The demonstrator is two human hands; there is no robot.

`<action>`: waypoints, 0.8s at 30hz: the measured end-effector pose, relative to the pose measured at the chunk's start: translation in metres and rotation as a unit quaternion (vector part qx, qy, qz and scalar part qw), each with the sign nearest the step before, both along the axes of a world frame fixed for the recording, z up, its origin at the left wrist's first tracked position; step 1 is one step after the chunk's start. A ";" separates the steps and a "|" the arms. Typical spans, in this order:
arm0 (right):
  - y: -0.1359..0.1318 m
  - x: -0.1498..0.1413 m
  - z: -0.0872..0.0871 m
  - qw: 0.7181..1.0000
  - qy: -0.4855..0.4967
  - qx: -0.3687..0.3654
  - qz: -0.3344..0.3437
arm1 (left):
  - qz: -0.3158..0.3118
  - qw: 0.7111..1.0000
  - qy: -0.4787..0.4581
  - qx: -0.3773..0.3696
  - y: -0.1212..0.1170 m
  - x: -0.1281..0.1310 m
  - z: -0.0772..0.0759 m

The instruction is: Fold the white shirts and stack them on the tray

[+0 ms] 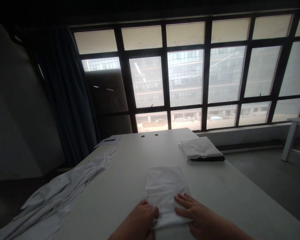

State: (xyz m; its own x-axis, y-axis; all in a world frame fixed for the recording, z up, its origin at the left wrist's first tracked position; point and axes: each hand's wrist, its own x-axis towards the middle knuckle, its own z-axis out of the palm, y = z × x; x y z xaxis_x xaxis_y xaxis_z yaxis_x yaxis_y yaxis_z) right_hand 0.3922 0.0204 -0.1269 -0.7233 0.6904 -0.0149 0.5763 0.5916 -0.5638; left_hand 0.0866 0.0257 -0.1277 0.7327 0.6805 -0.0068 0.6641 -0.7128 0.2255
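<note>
A white cloth (166,186), folded into a rectangle, lies on the white table in front of me. At its lower left edge, my left hand (144,216) is closed, with curled fingers gripping the fabric; the thumb side is partly hidden. Across the cloth's right side my right hand (192,211) rests flat, fingers stretched and a little apart. Light creases run over the cloth between both hands.
Several folded white cloths (200,146) are stacked at the table's right edge, a black layer beneath. Loose white fabric (72,181) drapes over the left edge. Farther back lie a pen (109,140) on paper and two round table inserts. A blue curtain (67,100) and windows stand behind.
</note>
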 end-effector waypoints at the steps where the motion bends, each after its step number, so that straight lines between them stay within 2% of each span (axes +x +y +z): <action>1: 0.000 0.000 0.001 1.000 0.003 0.000 -0.002 | -0.005 1.000 -0.002 0.016 0.000 0.001 -0.002; 6: 0.001 -0.001 -0.007 0.999 0.030 0.018 0.002 | -0.022 0.986 -0.011 0.163 -0.003 0.018 -0.013; 8: 0.002 -0.001 -0.013 0.999 0.034 0.032 0.006 | -0.016 0.984 -0.030 0.177 -0.003 0.024 -0.016; 14: 0.006 -0.003 -0.021 0.995 0.046 0.091 0.015 | 0.004 0.992 -0.005 0.127 0.001 0.017 -0.028; 19: 0.005 -0.005 -0.016 0.994 0.023 0.106 0.019 | 0.039 0.994 -0.011 0.104 0.004 0.011 -0.038; 24: 0.004 -0.005 -0.009 0.995 0.024 0.091 0.037 | 0.124 0.992 -0.013 0.033 0.010 0.004 -0.033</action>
